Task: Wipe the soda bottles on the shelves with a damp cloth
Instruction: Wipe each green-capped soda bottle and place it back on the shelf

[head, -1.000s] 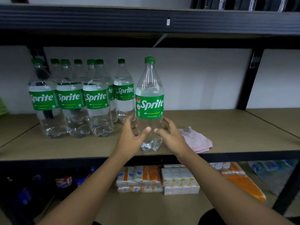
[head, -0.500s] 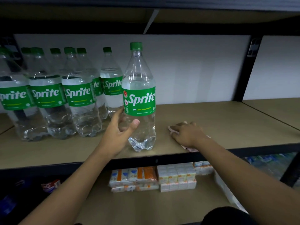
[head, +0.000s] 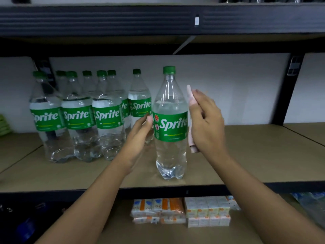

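A clear Sprite bottle with a green cap and label stands alone near the front of the tan shelf. My left hand rests against its left side at label height, fingers reaching around the back. My right hand is raised at the bottle's right side and holds a pink cloth pressed between palm and bottle; only the cloth's edges show above and below my fingers. Several more Sprite bottles stand grouped to the left.
A dark shelf beam runs overhead and a black upright stands at the right. On the lower shelf lie packs of small cartons and orange-white packets. Something green sits at the far left.
My right hand has picked the pink cloth up off the shelf and raised it to the bottle's right side. My left hand has slid up from the bottle's lower part to label height.
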The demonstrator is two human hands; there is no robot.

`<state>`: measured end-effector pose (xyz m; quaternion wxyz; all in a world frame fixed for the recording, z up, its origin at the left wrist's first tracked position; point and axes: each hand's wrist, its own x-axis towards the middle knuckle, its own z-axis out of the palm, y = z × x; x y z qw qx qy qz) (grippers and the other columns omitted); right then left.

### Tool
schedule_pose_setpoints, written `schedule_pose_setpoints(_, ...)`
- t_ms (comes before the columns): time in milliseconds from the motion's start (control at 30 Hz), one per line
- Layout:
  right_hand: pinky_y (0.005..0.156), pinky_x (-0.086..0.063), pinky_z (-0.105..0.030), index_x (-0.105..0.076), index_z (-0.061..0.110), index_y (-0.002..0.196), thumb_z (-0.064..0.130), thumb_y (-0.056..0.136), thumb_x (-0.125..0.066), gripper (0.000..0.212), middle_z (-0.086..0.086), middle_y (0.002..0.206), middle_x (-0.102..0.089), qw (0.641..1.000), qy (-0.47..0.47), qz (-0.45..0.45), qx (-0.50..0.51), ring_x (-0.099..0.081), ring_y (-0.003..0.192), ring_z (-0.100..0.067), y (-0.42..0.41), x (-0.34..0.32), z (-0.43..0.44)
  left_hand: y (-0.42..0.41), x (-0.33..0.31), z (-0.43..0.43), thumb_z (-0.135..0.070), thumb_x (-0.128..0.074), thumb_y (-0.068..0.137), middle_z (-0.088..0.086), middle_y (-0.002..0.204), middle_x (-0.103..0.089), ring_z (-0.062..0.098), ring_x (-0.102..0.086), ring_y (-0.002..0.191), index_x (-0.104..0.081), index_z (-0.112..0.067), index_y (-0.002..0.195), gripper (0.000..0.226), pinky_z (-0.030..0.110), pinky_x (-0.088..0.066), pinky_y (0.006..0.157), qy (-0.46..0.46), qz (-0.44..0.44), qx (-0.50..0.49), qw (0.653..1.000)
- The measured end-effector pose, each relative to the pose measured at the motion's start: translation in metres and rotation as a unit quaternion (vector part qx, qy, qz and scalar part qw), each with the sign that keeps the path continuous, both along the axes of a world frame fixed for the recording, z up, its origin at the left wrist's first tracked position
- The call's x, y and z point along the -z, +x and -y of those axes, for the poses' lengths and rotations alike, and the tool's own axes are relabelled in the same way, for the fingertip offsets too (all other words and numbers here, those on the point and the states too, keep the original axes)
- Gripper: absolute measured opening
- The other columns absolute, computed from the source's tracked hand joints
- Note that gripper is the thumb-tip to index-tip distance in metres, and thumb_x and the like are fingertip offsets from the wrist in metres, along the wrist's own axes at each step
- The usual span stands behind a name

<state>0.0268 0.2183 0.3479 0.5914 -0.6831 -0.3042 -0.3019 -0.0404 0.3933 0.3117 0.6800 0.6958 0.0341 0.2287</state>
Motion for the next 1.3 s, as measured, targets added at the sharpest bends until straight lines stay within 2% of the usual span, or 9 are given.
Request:
schedule_pose_setpoints(67, 0.105, -0.023, -0.006, -0.054, 0.039, 0.145, 0.038, 0.108, -0.046, 0.038, 0.014, 0.154, -0.044, 0.999, -0.003, 0.047, 0.012, -0.036, 0.134, -0.004, -0.006, -0.007, -0.022, 0.006, -0.006, 0.003, -0.071, -0.058, 0.092, -0.002, 0.145, -0.062, 0.026, -0.062, 0.129, -0.051, -0.035, 0.147, 0.066, 0.057, -0.050, 0.104, -0.022, -0.005, 0.058, 0.998)
schedule_pose_setpoints(233, 0.116, -0.034, -0.051, -0.036, 0.032, 0.157, 0.038, 0.108, -0.044, 0.050, -0.008, 0.169, -0.021, 0.976, -0.049, 0.173, 0.121, -0.025, 0.152, -0.029, 0.000, 0.041, -0.059, 0.013, -0.002, 0.008, -0.074, -0.063, 0.086, -0.002, 0.140, -0.065, 0.027, -0.062, 0.124, -0.056, -0.034, 0.140, 0.068, 0.064, -0.050, 0.100, -0.045, -0.016, 0.092, 0.995)
schedule_pose_setpoints(433, 0.118, -0.020, -0.068, -0.010, 0.039, 0.163, 0.046, 0.107, -0.040, 0.064, -0.008, 0.172, -0.007, 0.967, -0.120, 0.167, 0.149, -0.008, 0.157, -0.039, 0.002, 0.120, -0.046, 0.019, 0.002, 0.005, -0.082, -0.077, 0.062, 0.001, 0.137, -0.066, 0.033, -0.059, 0.130, -0.060, -0.035, 0.129, 0.084, 0.065, -0.049, 0.103, -0.060, -0.011, 0.055, 0.997)
schedule_pose_setpoints(533, 0.123, -0.007, -0.063, -0.012, 0.042, 0.162, 0.056, 0.106, -0.029, 0.060, -0.001, 0.172, -0.007, 0.957, -0.158, 0.156, 0.185, 0.001, 0.158, -0.035, 0.003, 0.083, -0.036, 0.019, 0.003, 0.007, -0.082, -0.078, 0.062, 0.003, 0.136, -0.066, 0.036, -0.061, 0.128, -0.059, -0.037, 0.130, 0.084, 0.067, -0.051, 0.099, -0.064, -0.011, 0.052, 0.997)
schedule_pose_setpoints(767, 0.125, -0.023, -0.046, -0.039, 0.018, 0.157, 0.038, 0.111, -0.030, 0.051, -0.010, 0.168, -0.026, 0.973, -0.081, 0.183, 0.118, -0.018, 0.157, -0.027, 0.008, 0.004, -0.055, 0.016, 0.003, 0.014, -0.084, -0.074, 0.064, 0.000, 0.131, -0.067, 0.034, -0.058, 0.129, -0.061, -0.041, 0.124, 0.075, 0.073, -0.043, 0.102, -0.061, 0.006, 0.044, 0.997)
schedule_pose_setpoints(900, 0.123, -0.027, -0.053, -0.020, 0.020, 0.162, 0.036, 0.111, -0.036, 0.056, -0.012, 0.169, -0.015, 0.971, -0.056, 0.182, 0.142, -0.017, 0.156, -0.036, 0.000, 0.073, -0.057, 0.016, 0.003, 0.013, -0.083, -0.079, 0.058, -0.006, 0.118, -0.071, 0.023, -0.064, 0.114, -0.060, -0.037, 0.123, 0.082, 0.055, -0.053, 0.087, -0.064, 0.002, 0.043, 0.997)
schedule_pose_setpoints(1033, 0.117, -0.033, -0.060, 0.005, 0.033, 0.163, 0.038, 0.110, -0.033, 0.066, -0.005, 0.171, 0.001, 0.981, -0.074, 0.151, 0.102, -0.014, 0.157, -0.032, -0.005, 0.124, -0.043, 0.015, 0.003, 0.014, -0.072, -0.072, 0.069, -0.001, 0.121, -0.072, 0.028, -0.068, 0.119, -0.057, -0.029, 0.128, 0.074, 0.063, -0.055, 0.096, -0.068, 0.006, 0.043, 0.997)
schedule_pose_setpoints(1133, 0.118, -0.035, -0.056, -0.002, 0.038, 0.163, 0.044, 0.111, -0.030, 0.060, -0.005, 0.170, -0.004, 0.982, -0.056, 0.161, 0.076, -0.014, 0.157, -0.024, 0.000, 0.089, -0.040, 0.016, 0.004, 0.013, -0.079, -0.075, 0.068, -0.003, 0.125, -0.070, 0.027, -0.065, 0.124, -0.058, -0.033, 0.128, 0.078, 0.067, -0.052, 0.098, -0.054, 0.001, 0.037, 0.998)
schedule_pose_setpoints(1300, 0.113, -0.037, -0.043, -0.052, 0.029, 0.150, 0.041, 0.108, -0.041, 0.045, -0.012, 0.159, -0.037, 0.975, -0.052, 0.163, 0.139, -0.037, 0.144, -0.026, 0.008, -0.009, -0.056, 0.018, 0.006, 0.013, -0.075, -0.073, 0.074, 0.003, 0.119, -0.069, 0.026, -0.064, 0.101, -0.062, -0.039, 0.118, 0.059, 0.050, -0.049, 0.079, -0.069, 0.002, 0.047, 0.996)
